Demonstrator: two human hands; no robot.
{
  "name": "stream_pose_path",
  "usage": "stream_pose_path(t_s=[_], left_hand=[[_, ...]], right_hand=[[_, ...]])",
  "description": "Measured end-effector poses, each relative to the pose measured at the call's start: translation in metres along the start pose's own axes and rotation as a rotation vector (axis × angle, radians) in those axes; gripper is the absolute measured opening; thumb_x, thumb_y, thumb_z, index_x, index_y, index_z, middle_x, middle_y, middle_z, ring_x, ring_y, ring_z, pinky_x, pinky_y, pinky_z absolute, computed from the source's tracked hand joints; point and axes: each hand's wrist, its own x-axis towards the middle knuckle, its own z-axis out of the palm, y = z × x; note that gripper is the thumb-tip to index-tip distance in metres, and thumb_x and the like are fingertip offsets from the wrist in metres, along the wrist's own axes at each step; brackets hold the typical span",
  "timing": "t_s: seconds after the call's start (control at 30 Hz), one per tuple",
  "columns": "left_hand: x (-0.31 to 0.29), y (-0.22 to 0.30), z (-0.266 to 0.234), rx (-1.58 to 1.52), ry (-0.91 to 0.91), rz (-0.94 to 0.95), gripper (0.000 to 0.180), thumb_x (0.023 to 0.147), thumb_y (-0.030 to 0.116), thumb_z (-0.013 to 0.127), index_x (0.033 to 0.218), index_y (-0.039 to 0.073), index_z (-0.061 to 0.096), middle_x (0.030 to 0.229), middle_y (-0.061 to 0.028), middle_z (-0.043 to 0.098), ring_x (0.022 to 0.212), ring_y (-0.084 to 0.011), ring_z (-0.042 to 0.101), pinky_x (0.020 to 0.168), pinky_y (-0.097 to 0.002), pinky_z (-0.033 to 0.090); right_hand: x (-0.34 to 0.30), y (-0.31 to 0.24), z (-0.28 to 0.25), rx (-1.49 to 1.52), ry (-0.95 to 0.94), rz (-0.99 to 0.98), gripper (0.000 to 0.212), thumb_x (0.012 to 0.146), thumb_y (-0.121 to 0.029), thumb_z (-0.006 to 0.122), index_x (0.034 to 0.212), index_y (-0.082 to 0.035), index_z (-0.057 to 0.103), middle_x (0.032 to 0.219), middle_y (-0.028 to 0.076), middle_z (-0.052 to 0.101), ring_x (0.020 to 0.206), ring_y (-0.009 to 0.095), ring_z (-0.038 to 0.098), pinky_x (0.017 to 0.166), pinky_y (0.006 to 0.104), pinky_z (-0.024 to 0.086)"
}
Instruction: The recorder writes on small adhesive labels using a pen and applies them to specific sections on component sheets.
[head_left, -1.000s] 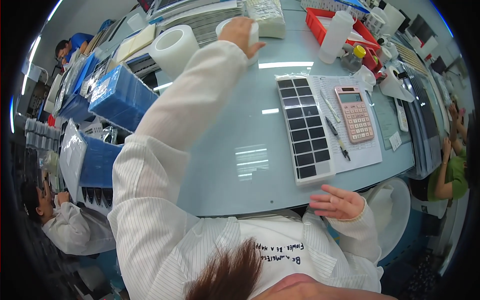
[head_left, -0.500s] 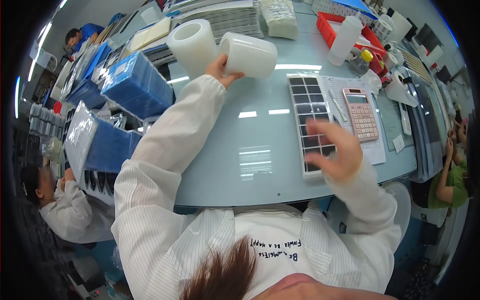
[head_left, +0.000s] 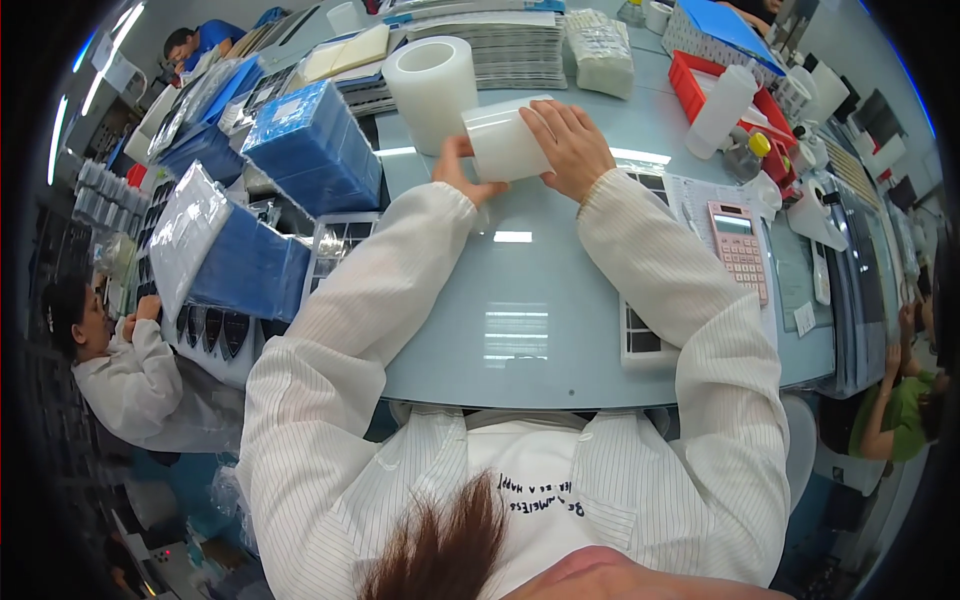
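Note:
A translucent white roll of film [head_left: 500, 138] lies on its side on the glass tabletop, gripped from both ends. My left hand [head_left: 461, 172] curls around its left end, the thumb stretched along the underside. Over the right end my right hand [head_left: 573, 150] is wrapped, fingers across the top. Close behind my left hand a second, thicker roll of film [head_left: 435, 105] stands upright with its hollow core showing. Under my right forearm lies a long white tray of dark rectangular pieces [head_left: 645, 335], partly hidden by the sleeve.
A pink calculator [head_left: 738, 250] rests on paper sheets at right. Beyond it stand a white squeeze bottle [head_left: 722, 110] and a red bin [head_left: 695, 72]. Blue-wrapped blocks [head_left: 310, 150] crowd the left, and stacked sheets [head_left: 515, 50] the back. Co-workers sit at both sides.
My right hand has moved from above the tray, up and left, onto the lying roll. The roll has turned slightly between my hands. The view has shifted a little.

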Motion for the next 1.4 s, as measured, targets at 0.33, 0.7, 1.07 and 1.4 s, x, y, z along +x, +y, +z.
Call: stream_pose_path(t_s=[0.33,0.7,1.07,1.4], left_hand=[[-0.013,0.026,0.003,0.705,0.155,0.780,0.047,0.064,0.007,0.076,0.109,0.013,0.060,0.111,-0.0043,0.054,0.111,-0.0215,0.050,0.096,-0.0366,0.035],[0.001,0.027,0.011,0.643,0.086,0.982,0.004,0.073,0.010,0.065,0.074,0.010,0.060,0.076,-0.0035,0.059,0.081,-0.0203,0.059,0.085,-0.0325,0.041],[-0.059,0.012,0.027,0.769,-0.388,0.953,0.005,0.074,0.007,0.059,0.078,0.005,0.059,0.080,-0.0084,0.059,0.083,-0.0243,0.060,0.071,-0.0346,0.050],[-0.173,0.044,-0.009,0.621,-0.686,0.922,0.012,0.072,0.011,0.058,0.081,0.004,0.056,0.078,-0.0102,0.055,0.076,-0.0251,0.058,0.065,-0.0349,0.050]], right_hand=[[-0.008,-0.007,-0.013,0.006,0.067,0.046,0.090,0.042,-0.008,0.082,0.125,0.001,0.047,0.120,0.013,0.051,0.113,0.028,0.050,0.097,0.0366,0.040],[-0.015,0.020,-0.034,0.382,-0.135,0.152,0.085,0.055,-0.023,0.086,0.128,-0.008,0.046,0.133,0.017,0.043,0.127,0.037,0.037,0.102,0.0410,0.038],[0.012,0.051,-0.010,0.145,0.110,0.197,0.046,0.068,-0.014,0.078,0.109,-0.008,0.058,0.123,0.012,0.053,0.117,0.031,0.050,0.092,0.0372,0.045],[0.039,0.015,0.004,0.292,-0.358,0.307,0.022,0.080,-0.015,0.067,0.101,-0.009,0.065,0.097,0.012,0.067,0.087,0.032,0.063,0.078,0.0401,0.050]])
